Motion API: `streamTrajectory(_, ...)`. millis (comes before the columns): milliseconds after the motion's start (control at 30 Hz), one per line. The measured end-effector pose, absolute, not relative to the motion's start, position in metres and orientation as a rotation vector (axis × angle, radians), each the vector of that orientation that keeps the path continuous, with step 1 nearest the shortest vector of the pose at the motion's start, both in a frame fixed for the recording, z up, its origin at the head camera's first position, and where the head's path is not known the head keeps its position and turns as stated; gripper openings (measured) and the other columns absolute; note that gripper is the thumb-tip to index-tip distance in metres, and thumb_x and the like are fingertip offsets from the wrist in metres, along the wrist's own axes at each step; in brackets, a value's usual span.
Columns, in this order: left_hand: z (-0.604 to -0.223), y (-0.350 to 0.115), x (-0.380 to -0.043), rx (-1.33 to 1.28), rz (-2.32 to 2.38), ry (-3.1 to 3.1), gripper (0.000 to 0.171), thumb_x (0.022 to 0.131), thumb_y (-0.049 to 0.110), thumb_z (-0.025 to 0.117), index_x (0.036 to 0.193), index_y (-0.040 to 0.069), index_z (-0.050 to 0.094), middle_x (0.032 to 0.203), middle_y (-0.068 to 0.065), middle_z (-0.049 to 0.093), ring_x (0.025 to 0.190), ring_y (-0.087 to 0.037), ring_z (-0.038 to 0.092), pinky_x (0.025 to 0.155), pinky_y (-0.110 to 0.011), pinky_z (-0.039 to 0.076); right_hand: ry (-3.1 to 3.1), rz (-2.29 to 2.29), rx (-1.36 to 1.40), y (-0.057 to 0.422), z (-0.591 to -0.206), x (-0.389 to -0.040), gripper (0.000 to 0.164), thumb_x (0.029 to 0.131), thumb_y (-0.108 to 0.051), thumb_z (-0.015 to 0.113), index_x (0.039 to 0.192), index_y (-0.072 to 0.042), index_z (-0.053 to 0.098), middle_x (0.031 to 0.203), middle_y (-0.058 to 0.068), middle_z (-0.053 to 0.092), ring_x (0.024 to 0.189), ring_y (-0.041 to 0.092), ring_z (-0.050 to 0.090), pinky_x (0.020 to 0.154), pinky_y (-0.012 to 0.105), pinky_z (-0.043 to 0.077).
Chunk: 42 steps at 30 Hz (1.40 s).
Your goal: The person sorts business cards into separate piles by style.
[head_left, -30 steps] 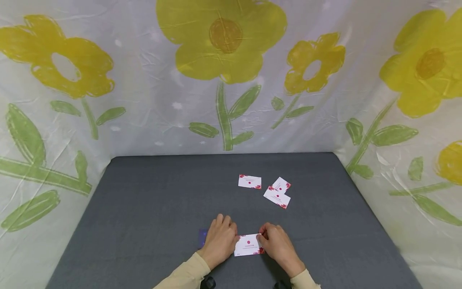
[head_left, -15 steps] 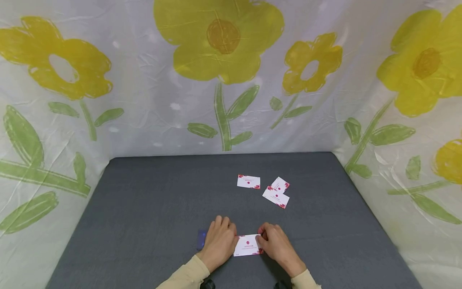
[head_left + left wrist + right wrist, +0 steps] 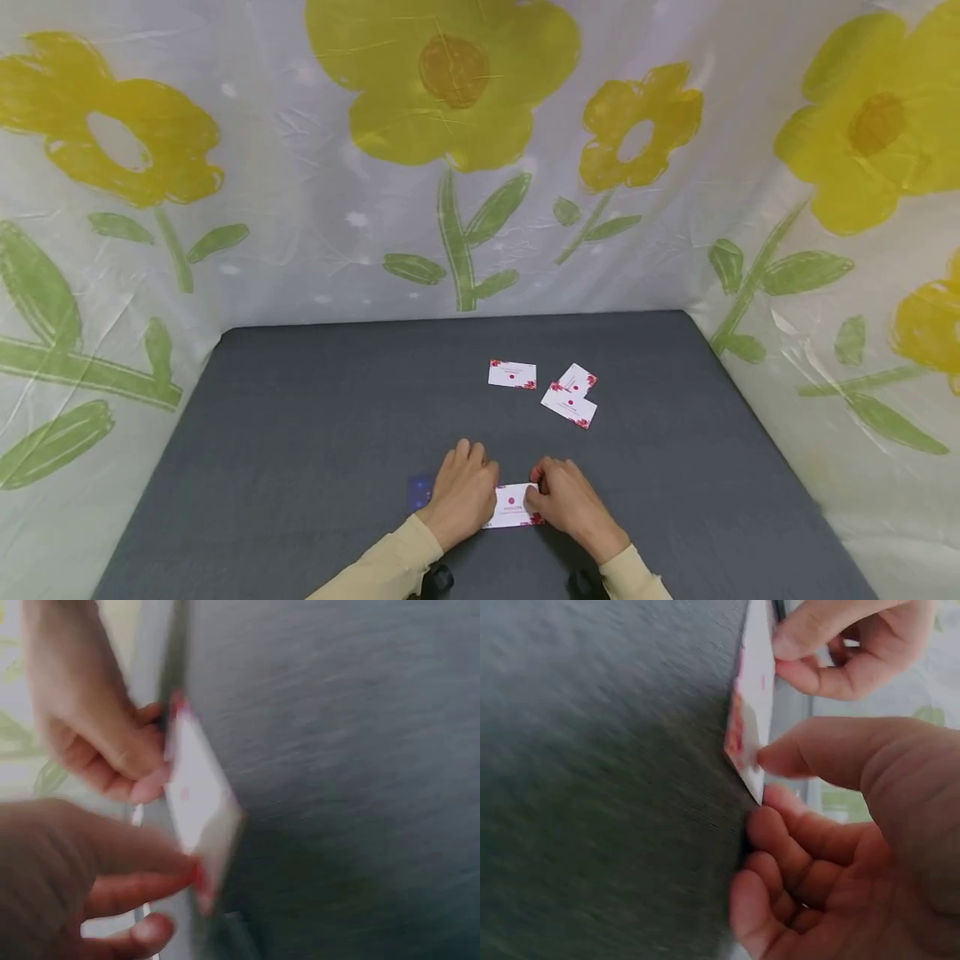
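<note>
Head view: left hand (image 3: 462, 493) pinches the nine-o'clock end, right hand (image 3: 570, 503) the three-o'clock end, of a white, red-flowered rectangular card (image 3: 511, 507) at six o'clock on the dark-grey tabletop (image 3: 322, 408).

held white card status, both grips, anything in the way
Left grip, right grip pinching white card at opposite ends. Blue item partly hidden by left grip. Nothing seen blocking.

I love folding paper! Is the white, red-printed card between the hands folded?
Unfolded: the white card shows one unbroken face, with no visible crease.

The card (image 3: 512, 510) looks smooth and papery, the tabletop (image 3: 315, 408) matt cloth.
</note>
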<state>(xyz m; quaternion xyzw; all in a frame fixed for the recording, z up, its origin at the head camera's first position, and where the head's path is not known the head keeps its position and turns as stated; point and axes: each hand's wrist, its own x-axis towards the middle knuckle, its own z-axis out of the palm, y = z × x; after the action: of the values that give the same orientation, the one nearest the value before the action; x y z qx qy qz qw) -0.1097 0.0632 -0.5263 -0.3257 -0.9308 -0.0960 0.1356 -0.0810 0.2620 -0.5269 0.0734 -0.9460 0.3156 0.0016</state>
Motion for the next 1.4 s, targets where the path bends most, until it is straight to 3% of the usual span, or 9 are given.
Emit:
streamTrajectory(167,-0.513,0.060,-0.128,-0.954,-0.551,-2.947,0.010,0.087,0.021,0.077,0.092,0.015,0.070,0.088,0.000,0.056,0.084,-0.015,0.039,0.072,-0.029,0.035,-3.012,1.139,0.147,0.276,-0.516,-0.096,0.010,0.093,-0.018,0.074,0.094,-0.009,0.070,0.070,-0.005,0.059,0.061,0.004,0.047,0.057,0.022,0.040)
streamTrajectory(433,-0.497,0.058,-0.187,-0.906,-0.619,-3.020,0.035,0.099,0.022,0.067,0.130,0.005,0.067,0.104,-0.013,0.065,0.086,-0.022,0.041,0.071,-0.033,0.036,-2.983,0.846,0.093,0.286,-0.489,-0.152,0.012,0.096,-0.019,0.072,0.102,-0.009,0.075,0.087,0.002,0.071,0.078,0.015,0.060,0.072,0.035,0.052)
streamTrajectory(567,-0.500,0.065,-0.222,-0.803,-0.500,-3.093,0.042,0.102,0.027,0.066,0.137,0.003,0.063,0.112,-0.021,0.066,0.094,-0.030,0.049,0.081,-0.043,0.048,-3.047,0.571,0.274,0.274,-0.493,-0.194,0.031,0.097,-0.023,0.073,0.122,-0.004,0.073,0.112,0.013,0.071,0.103,0.029,0.064,0.088,0.046,0.055)
streamTrajectory(700,-0.509,0.077,-0.247,-0.755,-0.500,-3.215,0.054,0.102,0.030,0.066,0.148,0.007,0.052,0.126,-0.025,0.063,0.113,-0.038,0.053,0.095,-0.054,0.051,-3.225,0.361,0.331,0.269,-0.499,-0.227,0.064,0.095,-0.032,0.077,0.148,-0.004,0.055,0.142,0.018,0.061,0.131,0.037,0.055,0.108,0.053,0.047)
streamTrajectory(833,-0.517,0.088,-0.258,-0.674,-0.612,-3.338,0.065,0.101,0.031,0.068,0.157,0.013,0.040,0.135,-0.025,0.056,0.120,-0.040,0.052,0.096,-0.056,0.052,-3.436,0.230,0.273,0.267,-0.499,-0.245,0.084,0.087,-0.040,0.084,0.154,-0.007,0.046,0.150,0.017,0.053,0.140,0.035,0.050,0.116,0.053,0.042)
streamTrajectory(967,-0.520,0.094,-0.263,-0.591,-0.597,-3.349,0.063,0.099,0.028,0.071,0.154,0.012,0.045,0.132,-0.023,0.056,0.119,-0.039,0.053,0.094,-0.056,0.052,-3.492,0.156,0.290,0.264,-0.495,-0.255,0.078,0.083,-0.039,0.088,0.144,-0.005,0.056,0.138,0.016,0.057,0.129,0.033,0.056,0.112,0.053,0.046)
streamTrajectory(1167,-0.518,0.098,-0.267,-0.606,-0.600,-3.323,0.050,0.097,0.024,0.073,0.142,0.012,0.056,0.124,-0.018,0.060,0.114,-0.035,0.055,0.089,-0.055,0.052,-3.469,0.089,0.263,0.265,-0.491,-0.262,0.058,0.087,-0.028,0.084,0.136,-0.007,0.062,0.134,0.016,0.061,0.128,0.033,0.058,0.103,0.053,0.052)
streamTrajectory(1400,-0.519,0.104,-0.274,-0.570,-0.637,-3.316,0.057,0.096,0.027,0.074,0.145,0.009,0.050,0.130,-0.019,0.060,0.122,-0.037,0.058,0.094,-0.056,0.053,-3.437,0.224,0.207,0.272,-0.491,-0.263,0.051,0.088,-0.023,0.084,0.130,-0.011,0.057,0.133,0.016,0.058,0.126,0.033,0.055,0.098,0.056,0.053)
